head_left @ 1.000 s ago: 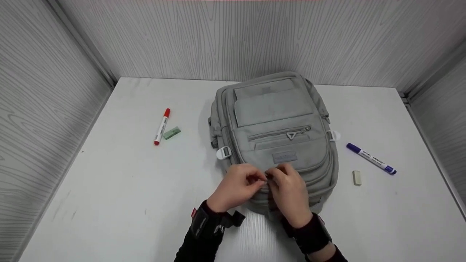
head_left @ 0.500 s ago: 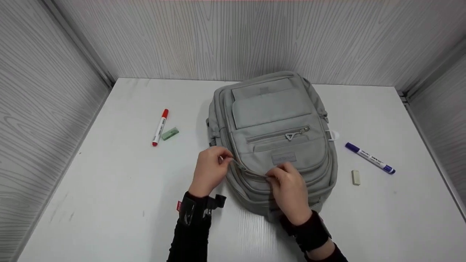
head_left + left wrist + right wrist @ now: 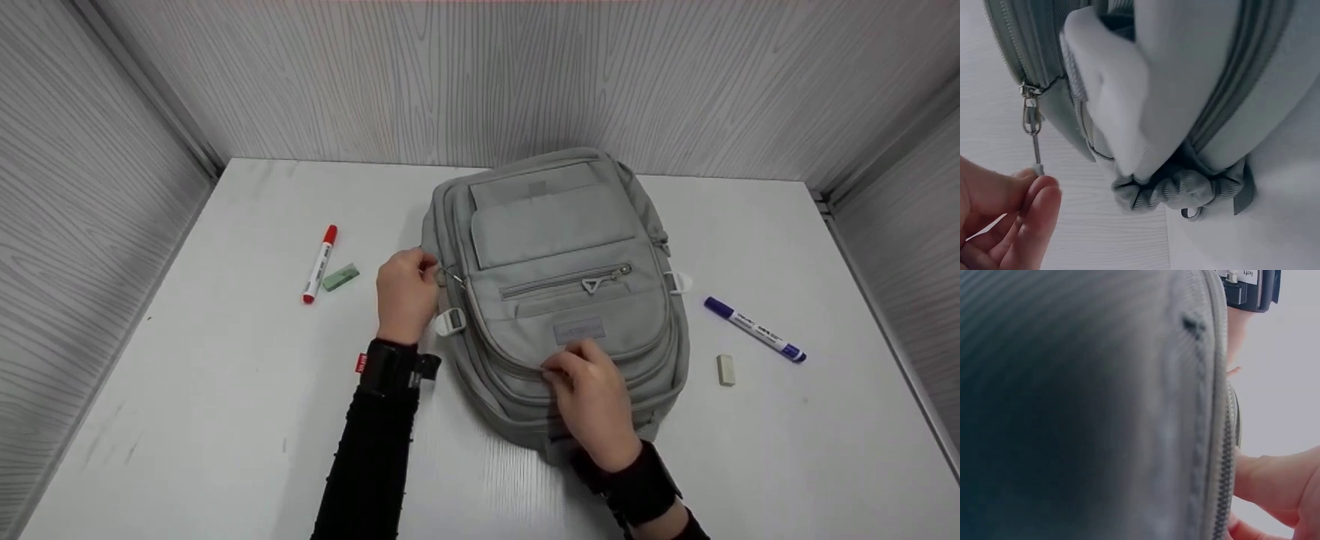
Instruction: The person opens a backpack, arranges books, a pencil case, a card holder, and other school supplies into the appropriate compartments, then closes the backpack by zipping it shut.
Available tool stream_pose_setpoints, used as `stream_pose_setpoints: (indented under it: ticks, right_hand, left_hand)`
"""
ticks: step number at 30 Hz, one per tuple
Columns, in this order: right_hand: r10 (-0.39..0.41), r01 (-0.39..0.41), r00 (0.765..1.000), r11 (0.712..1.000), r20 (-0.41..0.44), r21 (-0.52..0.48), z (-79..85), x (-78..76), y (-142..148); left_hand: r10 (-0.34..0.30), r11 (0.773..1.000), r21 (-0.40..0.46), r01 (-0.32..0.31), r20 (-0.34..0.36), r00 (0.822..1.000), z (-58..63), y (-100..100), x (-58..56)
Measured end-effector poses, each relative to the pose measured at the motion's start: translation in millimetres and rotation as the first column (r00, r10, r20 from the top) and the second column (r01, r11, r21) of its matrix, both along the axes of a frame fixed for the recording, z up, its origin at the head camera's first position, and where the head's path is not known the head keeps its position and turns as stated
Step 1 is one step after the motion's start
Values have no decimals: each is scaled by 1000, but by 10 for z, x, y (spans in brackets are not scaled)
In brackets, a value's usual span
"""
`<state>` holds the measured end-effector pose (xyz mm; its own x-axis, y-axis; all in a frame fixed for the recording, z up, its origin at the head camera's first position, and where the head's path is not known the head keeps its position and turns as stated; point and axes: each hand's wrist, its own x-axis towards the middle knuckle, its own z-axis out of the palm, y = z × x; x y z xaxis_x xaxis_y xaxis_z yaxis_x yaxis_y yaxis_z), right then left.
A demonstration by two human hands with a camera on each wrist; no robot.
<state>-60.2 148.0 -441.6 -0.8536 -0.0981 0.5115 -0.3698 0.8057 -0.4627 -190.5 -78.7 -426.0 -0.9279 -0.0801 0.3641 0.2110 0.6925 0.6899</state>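
Observation:
A grey backpack (image 3: pixel 555 225) lies front side up on the white table. At its left side my left hand (image 3: pixel 406 296) pinches the end of a zipper pull (image 3: pixel 1032 115) between thumb and fingers. The pull is drawn taut away from the slider, which sits on the front compartment's zipper. My right hand (image 3: pixel 592 405) pinches the zipper edge (image 3: pixel 1220 478) at the lower front, below the label patch (image 3: pixel 578 330). Along the lower left curve the zipper lies parted. What lies inside the compartment is hidden.
A red marker (image 3: pixel 320 264) and a green eraser (image 3: pixel 341 277) lie left of the backpack. To its right are a blue marker (image 3: pixel 755 329) and a pale eraser (image 3: pixel 725 370). Wood-grain panels (image 3: pixel 495 82) stand behind and on both sides.
My left hand has travelled from beside the right hand up the backpack's left side, drawing the zipper pull along and parting the zipper. The right hand stays at the lower front edge.

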Motion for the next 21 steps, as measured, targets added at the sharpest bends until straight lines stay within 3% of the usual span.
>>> stream_pose_setpoints:
  ticks: [3, 5, 8, 10, 12, 14, 17, 19, 21]
  right_hand:
    - [32, -32, 999, 999, 13, -4, 7, -2, 39]
    - [54, -54, 998, 998, 35, -9, 27, -14, 100]
    - [62, -61, 995, 998, 81, -8, 90, -49, 262]
    - [38, -39, 990, 999, 134, 9, 148, -71, 408]
    - [-6, 1, 981, 1000, 193, 28, 209, -85, 566]
    - [-54, 45, 966, 998, 252, 40, 264, -88, 709]
    - [-100, 96, 945, 995, 310, 29, 314, -92, 867]
    - [-114, 113, 940, 993, 322, 21, 321, -96, 931]
    - [-123, 124, 939, 992, 320, 20, 312, -101, 971]
  left_hand:
    - [-43, 999, 18, 42, 84, 996, 31, -107, 35]
    - [-32, 999, 15, 31, 123, 992, 39, -201, 69]
    - [51, 997, -60, -41, 171, 984, 10, -395, 91]
    - [109, 986, -151, -76, 224, 968, -20, -555, 78]
    - [140, 969, -238, -63, 318, 938, -53, -731, 56]
    - [145, 951, -309, -9, 419, 896, -76, -901, 37]
    - [139, 932, -357, 70, 527, 838, -111, -1114, 20]
    - [143, 924, -370, 92, 560, 816, -133, -1211, 20]
    - [145, 922, -374, 102, 576, 805, -159, -1278, 23]
